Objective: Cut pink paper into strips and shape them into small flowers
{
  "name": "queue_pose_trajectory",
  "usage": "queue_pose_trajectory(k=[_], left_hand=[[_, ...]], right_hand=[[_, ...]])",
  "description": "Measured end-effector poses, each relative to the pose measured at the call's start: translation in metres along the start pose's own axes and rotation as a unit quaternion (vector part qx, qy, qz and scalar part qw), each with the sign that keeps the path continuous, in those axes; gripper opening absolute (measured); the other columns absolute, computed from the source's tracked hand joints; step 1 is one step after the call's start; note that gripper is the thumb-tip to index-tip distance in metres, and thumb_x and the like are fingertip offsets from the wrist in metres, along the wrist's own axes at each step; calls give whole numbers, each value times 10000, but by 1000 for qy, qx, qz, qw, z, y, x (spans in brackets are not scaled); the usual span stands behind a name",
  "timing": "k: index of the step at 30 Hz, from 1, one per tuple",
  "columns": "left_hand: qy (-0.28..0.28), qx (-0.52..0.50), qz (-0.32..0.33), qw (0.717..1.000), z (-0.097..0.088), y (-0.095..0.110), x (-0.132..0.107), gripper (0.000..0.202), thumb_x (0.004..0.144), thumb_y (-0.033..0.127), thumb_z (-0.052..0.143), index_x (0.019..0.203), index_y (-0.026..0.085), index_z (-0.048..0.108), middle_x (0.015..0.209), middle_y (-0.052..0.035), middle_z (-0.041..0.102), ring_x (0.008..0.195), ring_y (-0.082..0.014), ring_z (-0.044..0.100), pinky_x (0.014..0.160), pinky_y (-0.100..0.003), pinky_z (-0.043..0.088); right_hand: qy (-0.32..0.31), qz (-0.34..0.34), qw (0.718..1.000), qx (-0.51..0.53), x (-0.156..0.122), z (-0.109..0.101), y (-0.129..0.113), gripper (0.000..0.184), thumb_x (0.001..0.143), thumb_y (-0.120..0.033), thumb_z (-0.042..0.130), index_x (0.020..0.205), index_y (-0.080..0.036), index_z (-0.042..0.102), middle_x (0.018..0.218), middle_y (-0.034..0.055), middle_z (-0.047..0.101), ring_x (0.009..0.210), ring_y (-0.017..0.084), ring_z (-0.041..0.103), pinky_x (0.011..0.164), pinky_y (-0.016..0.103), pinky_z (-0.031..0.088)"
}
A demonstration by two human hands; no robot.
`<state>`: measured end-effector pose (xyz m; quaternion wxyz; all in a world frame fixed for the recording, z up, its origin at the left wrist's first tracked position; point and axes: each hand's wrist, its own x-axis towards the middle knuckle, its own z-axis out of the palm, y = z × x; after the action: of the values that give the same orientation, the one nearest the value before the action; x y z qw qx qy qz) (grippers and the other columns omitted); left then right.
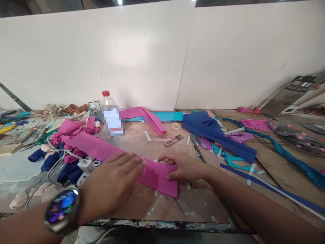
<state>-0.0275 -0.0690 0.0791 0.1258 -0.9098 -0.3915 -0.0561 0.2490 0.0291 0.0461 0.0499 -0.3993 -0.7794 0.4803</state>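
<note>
Watch (62, 210) closest to us, and the left hand (114, 181) lies flat, unclenched, over the pink strip (158, 176) slanting far left to near right, while the right hand (188, 167) curls at its right end, pinch impossible to tell.

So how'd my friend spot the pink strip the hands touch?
Find the table below the white wall. Near its front, the left hand and right hand touch the pink strip. Unlike the folded pink band by the bottle, it runs straight.
</note>
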Motion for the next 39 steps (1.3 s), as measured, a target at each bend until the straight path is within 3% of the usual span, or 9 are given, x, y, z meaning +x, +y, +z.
queue_pose_trajectory(k=[2, 4, 8, 14, 19, 24, 30, 34, 39], left_hand=[[-30, -51, -2, 998, 20, 29, 15, 530, 993, 405, 516, 1465, 163, 524, 1446, -94, 607, 1307, -288, 573, 1128, -471, 442], [-52, -85, -7, 995, 39, 47, 28, 696, 969, 580, 503, 1491, 122, 476, 1506, -132, 542, 1338, -328, 535, 1102, -484, 448], [-74, -121, -18, 990, 62, 58, 44, 850, 942, 739, 361, 1506, 108, 442, 1555, -160, 472, 1373, -359, 478, 1083, -504, 425], [-78, -117, -42, 989, 60, 64, 51, 891, 928, 776, 297, 1476, 95, 472, 1498, -195, 511, 1286, -350, 513, 985, -489, 452], [-94, -108, -60, 988, 52, 71, 58, 870, 916, 792, 275, 1354, 103, 577, 1419, -217, 548, 1198, -373, 545, 901, -510, 473], [-82, -117, -56, 988, 51, 69, 63, 755, 925, 766, 326, 1213, 133, 620, 1205, -165, 639, 1058, -331, 585, 850, -471, 478], [-40, -142, -49, 988, 68, 63, 58, 756, 953, 723, 338, 1331, 103, 548, 1499, -199, 492, 1375, -377, 437, 1086, -515, 375], [-42, -178, -54, 982, 76, 60, 55, 842, 954, 736, 302, 1500, 107, 425, 1556, -188, 451, 1413, -365, 420, 1137, -522, 330], [-50, -218, -61, 973, 83, 56, 52, 820, 957, 730, 309, 1552, 173, 391, 1641, -147, 335, 1514, -357, 291, 1221, -548, 221]], right_hand=[[6, -1, 1000, 22, 2, 1, 2, 655, 694, -175, 749, 1330, -201, 596, 1184, 71, 714, 1008, 243, 686, 795, 322, 543], [36, -6, 999, 27, 5, 2, 7, 676, 692, -195, 758, 1344, -182, 579, 1254, 91, 696, 1070, 256, 680, 858, 347, 551], [131, -13, 991, -19, 6, 3, 22, 634, 703, -218, 764, 1315, -161, 611, 1347, 119, 659, 1196, 277, 644, 1004, 381, 512], [209, -1, 973, -96, 8, 2, 33, 413, 815, -252, 683, 1217, -157, 688, 1075, 107, 759, 954, 253, 710, 841, 357, 534], [225, -10, 964, -139, 11, 4, 28, 345, 820, -240, 697, 1156, -165, 712, 891, 65, 755, 777, 205, 678, 723, 305, 499], [234, -22, 958, -162, 13, 7, 30, 311, 836, -253, 697, 1131, -160, 727, 787, 41, 723, 681, 172, 630, 666, 278, 459], [230, -25, 956, -181, 11, 6, 33, 225, 856, -362, 699, 957, -173, 767, 761, 34, 724, 677, 160, 612, 639, 260, 410], [229, -11, 957, -178, 6, 5, 30, 197, 856, -349, 678, 822, -167, 746, 702, 23, 707, 640, 147, 579, 606, 254, 378], [236, -13, 959, -155, 1, 6, 30, 209, 871, -355, 644, 839, -173, 742, 706, 21, 711, 620, 138, 568, 607, 253, 398]])
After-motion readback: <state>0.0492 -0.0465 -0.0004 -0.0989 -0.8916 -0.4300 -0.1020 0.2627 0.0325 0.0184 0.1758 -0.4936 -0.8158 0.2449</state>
